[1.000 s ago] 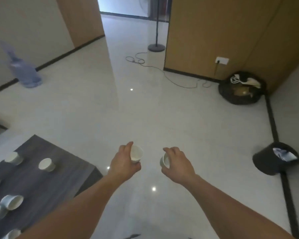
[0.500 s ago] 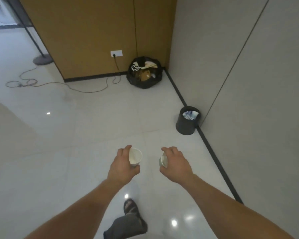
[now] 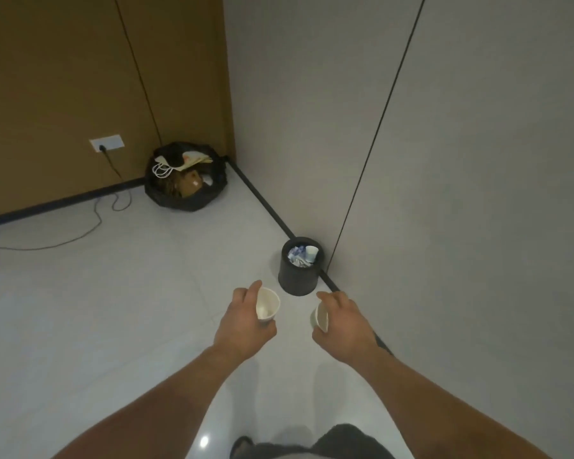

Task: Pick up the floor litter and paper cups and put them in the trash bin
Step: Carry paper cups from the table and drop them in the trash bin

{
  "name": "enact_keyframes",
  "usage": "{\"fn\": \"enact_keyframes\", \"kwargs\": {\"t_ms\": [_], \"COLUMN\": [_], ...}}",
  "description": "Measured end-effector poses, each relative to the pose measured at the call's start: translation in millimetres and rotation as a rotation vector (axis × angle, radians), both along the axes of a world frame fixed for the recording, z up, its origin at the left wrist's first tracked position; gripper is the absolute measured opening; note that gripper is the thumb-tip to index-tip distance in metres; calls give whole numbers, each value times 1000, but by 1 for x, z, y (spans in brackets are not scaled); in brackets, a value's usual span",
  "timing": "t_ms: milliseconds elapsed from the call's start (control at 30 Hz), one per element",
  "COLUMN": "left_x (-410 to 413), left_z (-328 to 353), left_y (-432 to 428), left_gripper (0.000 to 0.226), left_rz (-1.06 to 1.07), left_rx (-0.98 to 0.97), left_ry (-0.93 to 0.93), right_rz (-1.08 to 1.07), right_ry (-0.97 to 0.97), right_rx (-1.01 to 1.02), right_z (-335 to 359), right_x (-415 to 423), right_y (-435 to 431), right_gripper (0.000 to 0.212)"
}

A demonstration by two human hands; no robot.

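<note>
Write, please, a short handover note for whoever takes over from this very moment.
Left hand grips the first white paper cup; right hand grips the second white paper cup, tilted.
The small black round trash bin stands on the floor beside the grey wall, just ahead of both hands.
Done: a third white paper cup and crumpled paper lie in it.
Left: drop both held cups in.

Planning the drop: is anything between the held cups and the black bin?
Nothing visible: only bare floor separates the white paper cup in the left hand and the second paper cup in the right hand from the open black round trash bin.
</note>
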State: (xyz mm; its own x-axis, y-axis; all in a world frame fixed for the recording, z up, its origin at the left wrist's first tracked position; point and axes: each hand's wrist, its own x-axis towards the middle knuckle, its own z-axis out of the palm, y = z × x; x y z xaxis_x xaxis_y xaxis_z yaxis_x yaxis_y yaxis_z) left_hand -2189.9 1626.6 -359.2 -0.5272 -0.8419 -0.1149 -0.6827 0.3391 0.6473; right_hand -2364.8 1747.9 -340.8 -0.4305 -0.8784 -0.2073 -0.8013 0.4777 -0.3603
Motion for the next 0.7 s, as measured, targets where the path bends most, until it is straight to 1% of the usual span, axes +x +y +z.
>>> {"fn": "enact_keyframes", "kwargs": {"t_ms": [233,467,600,700], "left_x": [-68,-163,-216,-246], "left_z": [-19,-40,-52,-69], "left_y": [-79,-165,-208,-235], "left_gripper": [86,86,87,89], "left_rz": [-39,-46,-22,22], "left_rx": [34,45,49,93], "left_ry": [-16,-30,-51,-76], "right_rz": [-74,-21,29,39], "right_ry": [-13,-47,-61,-82], "right_rx": [18,17,61,101], "right_z": [-8,-36,-51,-67], "right_x": [-73,-164,-218,-250], "right_y": [-70,-169,-216,-246], "right_gripper": [72,73,72,73]}}
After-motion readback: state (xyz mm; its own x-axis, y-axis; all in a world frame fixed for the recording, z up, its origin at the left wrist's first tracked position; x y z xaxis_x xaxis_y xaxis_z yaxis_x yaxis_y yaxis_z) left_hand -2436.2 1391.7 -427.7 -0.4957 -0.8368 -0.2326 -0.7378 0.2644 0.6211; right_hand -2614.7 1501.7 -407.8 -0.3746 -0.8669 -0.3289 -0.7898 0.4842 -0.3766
